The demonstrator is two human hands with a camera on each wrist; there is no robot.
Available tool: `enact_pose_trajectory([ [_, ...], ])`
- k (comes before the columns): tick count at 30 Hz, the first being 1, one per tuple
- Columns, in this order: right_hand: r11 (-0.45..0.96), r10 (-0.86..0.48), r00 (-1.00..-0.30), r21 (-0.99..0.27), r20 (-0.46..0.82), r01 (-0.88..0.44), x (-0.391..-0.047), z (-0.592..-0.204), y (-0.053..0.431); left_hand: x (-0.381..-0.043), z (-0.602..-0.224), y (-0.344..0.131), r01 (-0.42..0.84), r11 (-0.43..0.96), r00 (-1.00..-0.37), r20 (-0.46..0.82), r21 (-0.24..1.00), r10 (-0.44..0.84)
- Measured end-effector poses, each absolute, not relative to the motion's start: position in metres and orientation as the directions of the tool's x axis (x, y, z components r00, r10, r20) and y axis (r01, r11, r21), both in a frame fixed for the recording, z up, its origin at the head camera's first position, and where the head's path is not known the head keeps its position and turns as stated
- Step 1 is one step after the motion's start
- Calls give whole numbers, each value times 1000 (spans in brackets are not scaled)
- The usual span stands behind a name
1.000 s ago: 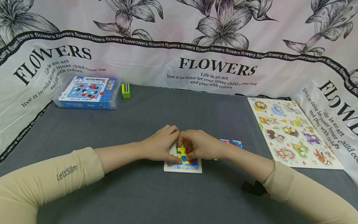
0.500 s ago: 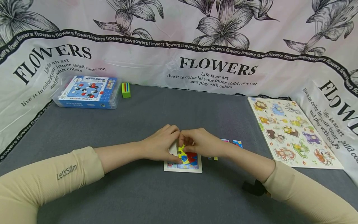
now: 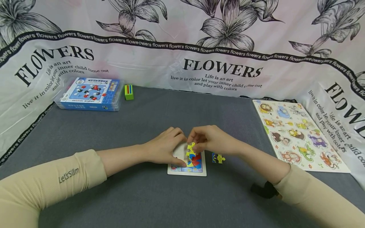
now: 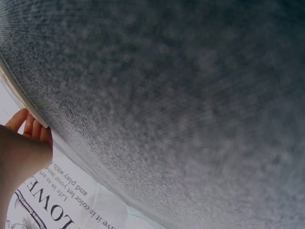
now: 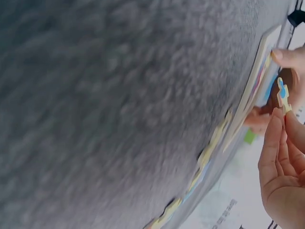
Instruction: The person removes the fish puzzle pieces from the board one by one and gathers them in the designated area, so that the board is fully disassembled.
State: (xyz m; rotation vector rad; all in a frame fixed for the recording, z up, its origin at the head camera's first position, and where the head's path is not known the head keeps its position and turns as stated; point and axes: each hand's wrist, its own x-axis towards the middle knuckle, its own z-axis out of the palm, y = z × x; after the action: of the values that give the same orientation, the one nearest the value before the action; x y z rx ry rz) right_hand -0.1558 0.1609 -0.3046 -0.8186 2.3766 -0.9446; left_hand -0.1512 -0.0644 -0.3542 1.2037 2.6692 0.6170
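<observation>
A yellow and blue jigsaw piece (image 3: 190,150) is pinched between the thumb and fingertips of my right hand (image 3: 214,139). It is raised above a small white-rimmed puzzle tray (image 3: 186,174); the right wrist view shows the piece (image 5: 283,94) tilted up, apart from the tray (image 5: 252,86). Red, yellow and blue pieces (image 3: 196,161) fill the tray's lower right, while its upper left is bare white. My left hand (image 3: 163,146) grips the tray's left side, thumb toward the near part and fingers at the far edge. Part of the tray is hidden behind both hands.
Loose jigsaw pieces (image 3: 218,158) lie on the grey cloth right of the tray. An animal puzzle board (image 3: 302,136) lies farther right. At the back left are a clear plastic box with a blue label (image 3: 88,95) and a green block (image 3: 129,92).
My right hand has risen and shifted right, lifting the yellow and blue jigsaw piece off the tray. Loose pieces beside the tray show more now; others are covered by my forearm. The left hand stays put.
</observation>
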Motion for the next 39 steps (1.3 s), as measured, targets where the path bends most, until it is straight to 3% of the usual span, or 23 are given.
enact_pose_trajectory([
  [23, 701, -525, -808, -675, -268, -232, -158, -305, 236, -150, -356, -66, 676, 600, -677, 40, 427, 735],
  [39, 711, -545, -764, -672, -344, -204, -158, -311, 269, -151, -356, -65, 685, 595, -670, 44, 422, 741],
])
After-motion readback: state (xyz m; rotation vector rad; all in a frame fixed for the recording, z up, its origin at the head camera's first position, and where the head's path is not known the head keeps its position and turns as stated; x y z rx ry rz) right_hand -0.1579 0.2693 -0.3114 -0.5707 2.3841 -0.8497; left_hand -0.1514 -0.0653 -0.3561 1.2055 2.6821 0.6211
